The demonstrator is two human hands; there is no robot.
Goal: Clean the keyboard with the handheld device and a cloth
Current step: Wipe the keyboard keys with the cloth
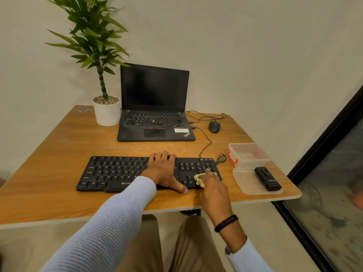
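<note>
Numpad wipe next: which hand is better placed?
Right. The right hand holds the cloth against the keys at the numpad; the left hand grips the keyboard across its middle, with no cloth.

Left of the keyboard (117,173), at 9 o'clock, the table (59,154) is bare, as is the near strip at 6. At 12 a band of bare wood runs before the laptop (155,122); the plant pot (107,112) stands at 11. At 3 o'clock a lid (247,181) bearing the handheld device (268,178) blocks passage, with a clear box (248,154) and looped cable (221,159) at 2
</note>
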